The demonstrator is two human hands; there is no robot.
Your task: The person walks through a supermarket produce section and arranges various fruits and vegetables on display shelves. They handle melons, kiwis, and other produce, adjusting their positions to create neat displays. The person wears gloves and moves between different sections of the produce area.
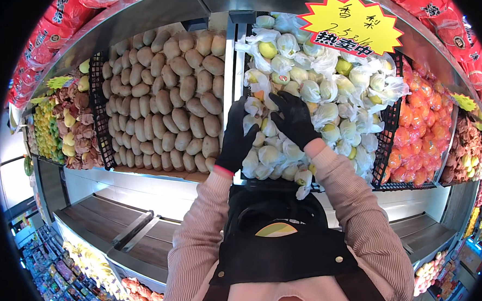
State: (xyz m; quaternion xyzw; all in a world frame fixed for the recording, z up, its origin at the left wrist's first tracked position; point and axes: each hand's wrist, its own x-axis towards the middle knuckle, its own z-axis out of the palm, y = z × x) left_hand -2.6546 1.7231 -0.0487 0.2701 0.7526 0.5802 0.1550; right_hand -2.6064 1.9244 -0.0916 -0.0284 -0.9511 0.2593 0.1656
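Both hands wear black gloves and reach into a display of pale green pears [328,89], many in thin white plastic wrap. My left hand [238,136] lies along the left edge of the pears, by the white divider, with its thumb and fingers apart. My right hand [294,116] is over the pears just to the right, fingers spread and bent onto the wrapped fruit. Whether its fingertips grip a pear cannot be told. A bare green pear [267,49] shows beyond the hands. One wrapped pear [303,178] lies at the near edge, its wrap hanging over.
Rows of kiwifruit [166,101] fill the section left of the white divider [229,68]. Orange fruit in clear wrap [420,127] lies right of a black plastic crate wall [389,121]. A yellow starburst sign [352,23] overhangs the pears. Red packages [455,35] line the upper rim.
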